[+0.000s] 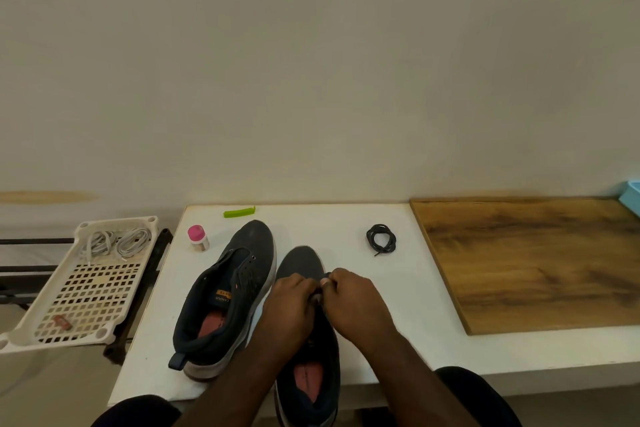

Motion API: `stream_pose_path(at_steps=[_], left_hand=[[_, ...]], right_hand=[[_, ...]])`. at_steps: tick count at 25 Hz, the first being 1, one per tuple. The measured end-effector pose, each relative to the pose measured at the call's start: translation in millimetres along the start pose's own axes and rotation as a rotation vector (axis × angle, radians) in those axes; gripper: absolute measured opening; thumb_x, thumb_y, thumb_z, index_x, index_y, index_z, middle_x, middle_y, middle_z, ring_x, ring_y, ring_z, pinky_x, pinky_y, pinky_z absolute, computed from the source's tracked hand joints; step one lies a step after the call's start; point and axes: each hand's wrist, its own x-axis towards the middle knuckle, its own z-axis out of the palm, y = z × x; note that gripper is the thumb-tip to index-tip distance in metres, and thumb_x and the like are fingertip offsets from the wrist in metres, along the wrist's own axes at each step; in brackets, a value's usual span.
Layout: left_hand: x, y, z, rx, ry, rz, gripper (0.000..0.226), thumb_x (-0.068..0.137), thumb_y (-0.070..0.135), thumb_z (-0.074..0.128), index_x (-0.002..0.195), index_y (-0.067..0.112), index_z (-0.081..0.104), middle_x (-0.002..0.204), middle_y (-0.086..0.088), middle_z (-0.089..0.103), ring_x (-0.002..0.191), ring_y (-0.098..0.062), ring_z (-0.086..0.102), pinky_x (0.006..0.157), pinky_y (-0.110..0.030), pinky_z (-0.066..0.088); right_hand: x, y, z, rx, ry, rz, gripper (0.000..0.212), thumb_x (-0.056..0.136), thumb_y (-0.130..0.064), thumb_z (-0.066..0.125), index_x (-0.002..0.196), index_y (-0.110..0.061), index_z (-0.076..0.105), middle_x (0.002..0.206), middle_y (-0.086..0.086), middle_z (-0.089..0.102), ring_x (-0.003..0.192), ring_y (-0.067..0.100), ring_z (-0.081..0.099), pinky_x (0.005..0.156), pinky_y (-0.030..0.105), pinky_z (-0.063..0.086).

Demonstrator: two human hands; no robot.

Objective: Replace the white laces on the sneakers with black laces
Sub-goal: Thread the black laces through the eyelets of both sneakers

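Observation:
Two dark sneakers stand on the white table [381, 322]. The left sneaker [228, 295] has no lace and tilts to the left. The right sneaker [310, 367] lies under my hands. My left hand [294, 302] and my right hand [353, 298] meet over its eyelet area, fingers pinched on a black lace [320, 295], most of it hidden. A coiled black lace [381, 238] lies on the table further right. The white laces [116, 242] lie in a white plastic tray [83, 291] on the left.
A small bottle with a pink cap [198, 238] and a green clip [239, 211] sit at the table's back left. A wooden board [533, 260] covers the right side. A blue box corner [632, 196] shows at the far right. The tray rests on a black rack [20, 270].

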Motion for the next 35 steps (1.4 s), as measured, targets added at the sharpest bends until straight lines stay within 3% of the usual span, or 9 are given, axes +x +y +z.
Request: stream_pose_path(at_steps=[4,7,9,16,20,26,28,31,35], left_hand=[[2.2,2.0,2.6,-0.025,0.018,-0.013,0.017,0.097,0.014,0.053,0.100,0.012,0.070,0.097,-0.003,0.062,0.093,-0.018,0.054,0.081,-0.023,0.037],[4.0,4.0,6.5,-0.031,0.042,-0.026,0.023,0.097,0.013,0.046,0.093,0.010,0.068,0.086,-0.001,0.059,0.085,-0.017,0.052,0.076,-0.023,0.035],[4.6,7.2,5.9,-0.057,0.052,-0.040,0.018,0.098,0.010,0.049,0.086,0.018,0.060,0.078,0.011,0.047,0.076,-0.006,0.043,0.072,-0.018,0.031],[8.5,-2.2,6.7,-0.068,0.050,-0.070,0.036,0.094,0.012,0.053,0.077,0.042,0.043,0.076,0.020,0.045,0.076,-0.003,0.042,0.076,-0.027,0.035],[5.4,0.0,-2.6,-0.298,0.099,-0.091,0.012,0.093,0.025,0.061,0.093,0.036,0.066,0.092,0.012,0.062,0.087,-0.002,0.057,0.075,-0.020,0.044],[4.0,16.2,-38.5,-0.639,0.207,-0.275,0.012,0.095,0.020,0.064,0.089,0.023,0.073,0.085,0.007,0.070,0.075,0.005,0.063,0.068,-0.015,0.047],[5.8,16.9,-50.9,-0.873,0.314,-0.382,0.018,0.099,0.012,0.055,0.096,0.013,0.072,0.080,-0.001,0.067,0.075,-0.005,0.066,0.070,-0.017,0.052],[6.8,10.1,-66.5,-1.240,0.468,-0.526,0.022,0.104,0.016,0.046,0.106,0.011,0.067,0.072,-0.007,0.062,0.083,-0.025,0.066,0.085,-0.039,0.054],[5.3,-1.9,-75.1,-1.353,0.574,-0.612,0.024,0.104,0.012,0.044,0.121,0.014,0.061,0.089,-0.011,0.069,0.093,-0.029,0.069,0.090,-0.043,0.056]], right_hand=[[3.5,1.6,-8.4,0.265,-0.090,0.126,0.031,0.101,-0.026,0.046,0.072,-0.016,0.052,0.073,0.002,0.062,0.071,0.018,0.059,0.067,0.034,0.053],[-5.3,-8.0,-17.3,0.767,-0.167,0.186,0.028,0.103,-0.022,0.050,0.085,-0.010,0.067,0.067,0.002,0.063,0.059,0.011,0.056,0.053,0.019,0.048],[-9.6,-14.9,-18.8,0.874,-0.153,0.131,0.027,0.103,-0.022,0.051,0.089,-0.010,0.070,0.068,0.000,0.063,0.061,0.010,0.056,0.054,0.016,0.045],[-8.9,-15.7,-9.7,0.815,-0.085,0.004,0.027,0.104,-0.026,0.051,0.088,-0.016,0.070,0.071,-0.004,0.067,0.067,0.007,0.061,0.065,0.022,0.049],[-1.7,4.2,-10.8,0.448,0.136,-0.092,0.025,0.100,-0.031,0.055,0.082,-0.019,0.067,0.078,-0.001,0.069,0.076,0.012,0.065,0.077,0.039,0.055],[2.2,14.0,-35.4,1.117,0.460,0.128,0.025,0.099,-0.031,0.059,0.093,-0.013,0.075,0.081,0.002,0.075,0.080,0.014,0.070,0.073,0.035,0.060],[3.6,19.6,-36.6,1.137,0.514,0.208,0.028,0.098,-0.033,0.061,0.090,-0.009,0.073,0.075,0.003,0.072,0.077,0.016,0.067,0.072,0.036,0.057],[7.8,28.3,-35.7,1.090,0.596,0.267,0.025,0.095,-0.035,0.065,0.087,-0.012,0.072,0.077,-0.002,0.073,0.082,0.016,0.068,0.084,0.039,0.056],[13.0,33.2,-34.1,1.065,0.614,0.271,0.021,0.098,-0.030,0.063,0.084,-0.019,0.073,0.082,-0.002,0.076,0.092,0.020,0.071,0.093,0.040,0.055]])
